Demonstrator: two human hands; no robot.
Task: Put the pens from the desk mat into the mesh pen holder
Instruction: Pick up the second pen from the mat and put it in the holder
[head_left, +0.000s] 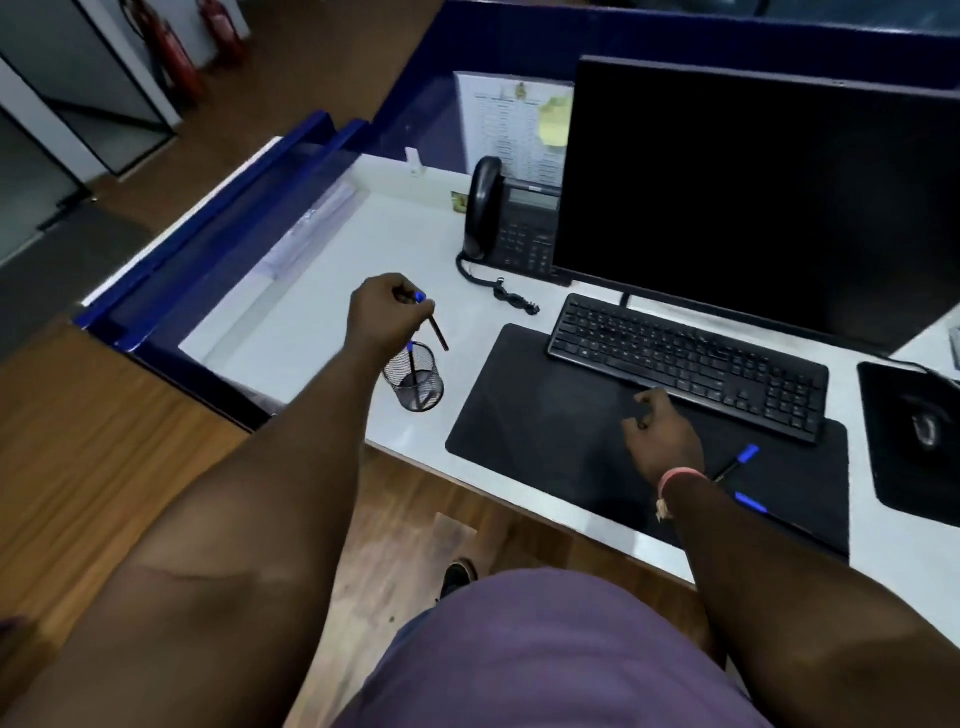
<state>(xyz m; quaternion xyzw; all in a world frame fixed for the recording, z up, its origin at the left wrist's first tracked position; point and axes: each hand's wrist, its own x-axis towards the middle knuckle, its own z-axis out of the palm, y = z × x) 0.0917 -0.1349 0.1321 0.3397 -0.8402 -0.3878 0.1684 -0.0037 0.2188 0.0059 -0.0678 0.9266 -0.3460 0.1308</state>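
Observation:
A black mesh pen holder (415, 378) stands on the white desk, left of the black desk mat (545, 431). One blue-capped pen (412, 364) stands inside it. My left hand (387, 317) hovers just above the holder, shut on another dark pen (438, 332) with a blue cap, tip slanting down to the right. My right hand (662, 434) rests over the mat in front of the keyboard, fingers loosely curled, holding nothing. Two blue-capped pens lie on the mat right of my wrist, one (737, 460) nearer the keyboard, the other (753, 503) closer to the desk's edge.
A black keyboard (685, 364) lies on the mat's far edge below a dark monitor (753, 197). A desk phone (514, 223) with a coiled cord stands behind the holder. A mouse (927, 428) sits on its pad at the right. A blue partition borders the desk's left.

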